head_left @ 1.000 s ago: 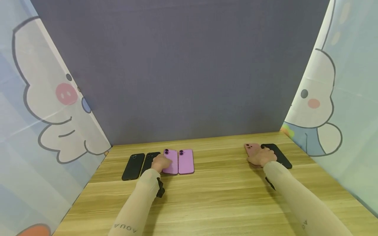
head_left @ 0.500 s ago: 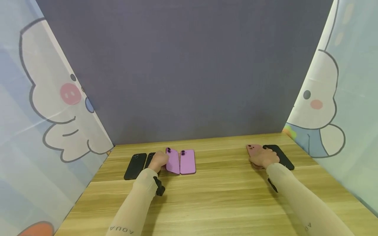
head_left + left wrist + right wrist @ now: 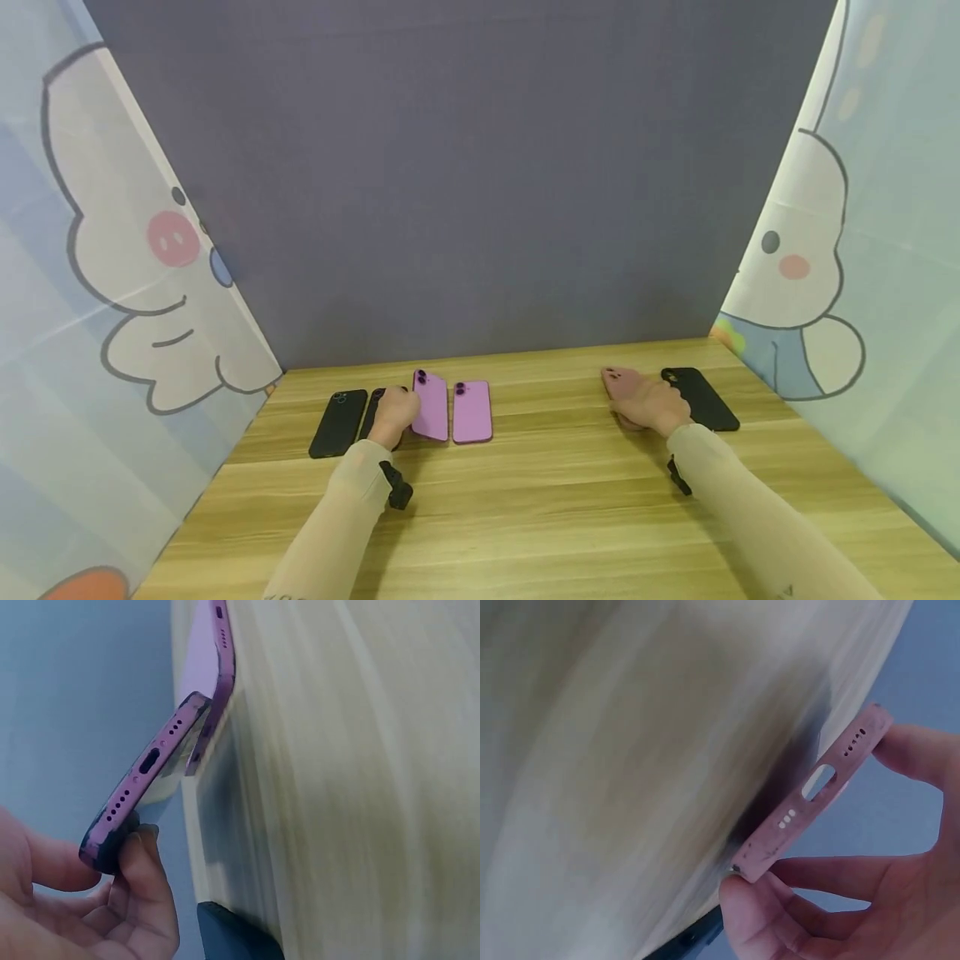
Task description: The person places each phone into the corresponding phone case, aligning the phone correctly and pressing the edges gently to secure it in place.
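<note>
My left hand (image 3: 397, 410) pinches one edge of a purple phone (image 3: 431, 408) between thumb and fingers. That edge is raised, so the phone tilts; its far corner is right beside a second purple phone (image 3: 472, 412), as the left wrist view shows. Partly hidden under the hand is a black phone (image 3: 371, 412). On the right side, my right hand (image 3: 654, 406) grips a pink phone case (image 3: 810, 795) by its two long edges. The case is tilted close over the table, and light shows through its port cut-out. Right of this hand lies a black phone case (image 3: 705, 400).
Another black phone (image 3: 339, 423) lies at the left end of the row. Everything is on a wood-grain table (image 3: 525, 517). A dark grey panel (image 3: 480, 183) stands along its back edge, with printed cartoon curtains (image 3: 150, 333) on both sides.
My left hand has raised the left edge of the purple phone, which lay flat before. My right hand has shifted left with the pink phone case, widening the gap to the black case.
</note>
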Action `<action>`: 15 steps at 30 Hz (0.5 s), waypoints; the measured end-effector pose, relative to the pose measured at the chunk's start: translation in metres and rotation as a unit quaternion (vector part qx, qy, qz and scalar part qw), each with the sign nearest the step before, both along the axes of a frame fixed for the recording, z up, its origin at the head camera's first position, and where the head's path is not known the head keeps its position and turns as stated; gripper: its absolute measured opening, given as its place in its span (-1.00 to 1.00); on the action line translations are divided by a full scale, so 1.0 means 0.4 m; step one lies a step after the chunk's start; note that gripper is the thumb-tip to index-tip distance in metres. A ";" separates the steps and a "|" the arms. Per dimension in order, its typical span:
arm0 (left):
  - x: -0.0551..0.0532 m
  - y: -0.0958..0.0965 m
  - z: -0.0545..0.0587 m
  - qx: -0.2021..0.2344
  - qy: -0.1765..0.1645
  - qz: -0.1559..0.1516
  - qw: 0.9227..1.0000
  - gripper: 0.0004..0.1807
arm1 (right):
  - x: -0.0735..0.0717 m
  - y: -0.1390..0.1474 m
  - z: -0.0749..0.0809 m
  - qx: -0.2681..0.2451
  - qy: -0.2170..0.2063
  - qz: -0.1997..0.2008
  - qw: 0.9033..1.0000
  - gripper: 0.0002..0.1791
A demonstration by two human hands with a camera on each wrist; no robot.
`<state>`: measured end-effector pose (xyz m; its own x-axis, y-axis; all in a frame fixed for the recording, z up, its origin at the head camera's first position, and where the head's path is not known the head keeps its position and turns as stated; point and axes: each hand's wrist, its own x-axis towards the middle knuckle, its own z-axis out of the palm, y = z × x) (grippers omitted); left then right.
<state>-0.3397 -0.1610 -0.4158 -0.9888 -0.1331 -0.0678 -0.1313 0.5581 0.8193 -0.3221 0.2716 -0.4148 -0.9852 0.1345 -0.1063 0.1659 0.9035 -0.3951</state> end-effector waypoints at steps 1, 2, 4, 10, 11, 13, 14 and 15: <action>0.003 0.001 0.003 0.005 0.002 -0.001 1.000 -0.74 | 0.002 -0.002 0.000 -0.007 0.004 0.003 1.000 -0.26; 0.007 0.002 0.005 0.008 0.003 -0.003 1.000 -0.73 | 0.004 -0.005 -0.002 -0.013 0.007 0.007 1.000 -0.36; 0.014 0.004 0.009 0.014 0.004 -0.007 1.000 -0.68 | 0.007 -0.013 -0.004 -0.020 0.009 0.015 1.000 -0.46; 0.026 0.014 0.009 0.030 0.005 -0.018 0.999 -0.68 | 0.010 -0.041 -0.014 -0.030 0.025 0.051 0.998 -0.38; 0.028 0.016 0.009 0.035 0.008 -0.021 0.999 -0.70 | 0.011 -0.046 -0.014 -0.030 0.028 0.054 0.998 -0.39; 0.031 0.020 0.011 0.043 0.011 -0.025 0.999 -0.76 | 0.015 -0.054 -0.013 -0.034 0.032 0.056 0.997 -0.41; 0.032 0.022 0.012 0.046 0.012 -0.025 0.999 -0.79 | 0.018 -0.059 -0.013 -0.037 0.036 0.056 0.997 -0.43; 0.033 0.025 0.013 0.050 0.013 -0.025 0.998 -0.82 | 0.020 -0.064 -0.012 -0.046 0.037 0.055 0.997 -0.45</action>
<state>-0.3263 -0.1508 -0.4105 -0.9956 -0.0779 -0.0526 -0.0836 0.4792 0.8737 -0.3140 0.2461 -0.4196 -0.9991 0.0174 -0.0394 0.0344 0.8740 -0.4847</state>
